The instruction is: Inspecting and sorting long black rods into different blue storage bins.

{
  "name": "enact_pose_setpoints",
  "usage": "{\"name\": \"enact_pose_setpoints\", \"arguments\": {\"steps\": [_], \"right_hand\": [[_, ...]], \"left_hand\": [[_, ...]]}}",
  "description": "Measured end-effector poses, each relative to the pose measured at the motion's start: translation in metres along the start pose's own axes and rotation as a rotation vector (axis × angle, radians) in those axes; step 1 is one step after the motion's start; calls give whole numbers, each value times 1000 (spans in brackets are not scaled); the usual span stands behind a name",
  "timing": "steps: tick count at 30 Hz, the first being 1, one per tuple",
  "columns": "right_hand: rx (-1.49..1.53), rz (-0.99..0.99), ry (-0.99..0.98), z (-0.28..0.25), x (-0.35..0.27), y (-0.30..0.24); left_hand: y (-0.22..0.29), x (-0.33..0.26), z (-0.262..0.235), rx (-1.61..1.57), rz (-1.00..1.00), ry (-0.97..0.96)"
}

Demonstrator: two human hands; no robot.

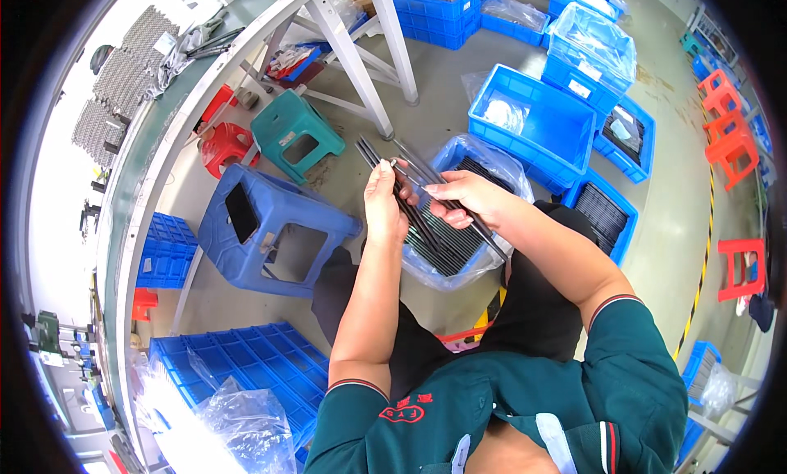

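Observation:
My left hand (384, 197) is closed round a small bundle of thin black rods (368, 151), which slant from upper left to lower right. Just beside it, my right hand (464, 197) grips further dark rods (420, 164) of the same slim shape, their ends crossing close to the left hand. Both hands are held over a blue bin (518, 172) lined with clear plastic. Many dark rods (451, 249) lie in rows inside that bin. How many rods each hand holds I cannot make out.
A blue stool (283, 199) with a black phone (241, 213) on it stands at the left, by a green stool (297, 134). An open blue bin (533, 122) and stacked bins (590, 52) are beyond. A white-framed workbench (176, 117) runs along the left; blue crates (246, 363) stand lower left.

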State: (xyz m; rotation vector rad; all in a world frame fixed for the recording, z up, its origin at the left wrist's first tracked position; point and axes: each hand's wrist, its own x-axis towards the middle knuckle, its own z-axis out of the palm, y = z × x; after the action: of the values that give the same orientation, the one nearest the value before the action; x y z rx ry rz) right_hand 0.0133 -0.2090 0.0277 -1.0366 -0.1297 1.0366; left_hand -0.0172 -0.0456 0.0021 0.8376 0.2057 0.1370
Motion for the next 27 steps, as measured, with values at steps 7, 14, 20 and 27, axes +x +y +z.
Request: {"name": "enact_pose_setpoints", "arguments": {"steps": [7,14,20,27], "right_hand": [[-12,-35,11,5,1,2],[-76,-56,31,5,2,3],[-90,-78,42,7,2,5],[-104,-129,142,7,5,7]], "left_hand": [[5,-3,10,-16,14,-2],[2,7,-6,-149,-92,-62],[0,3,-1,-82,-31,-49],[-5,-4,3,-54,-84,-119]]}}
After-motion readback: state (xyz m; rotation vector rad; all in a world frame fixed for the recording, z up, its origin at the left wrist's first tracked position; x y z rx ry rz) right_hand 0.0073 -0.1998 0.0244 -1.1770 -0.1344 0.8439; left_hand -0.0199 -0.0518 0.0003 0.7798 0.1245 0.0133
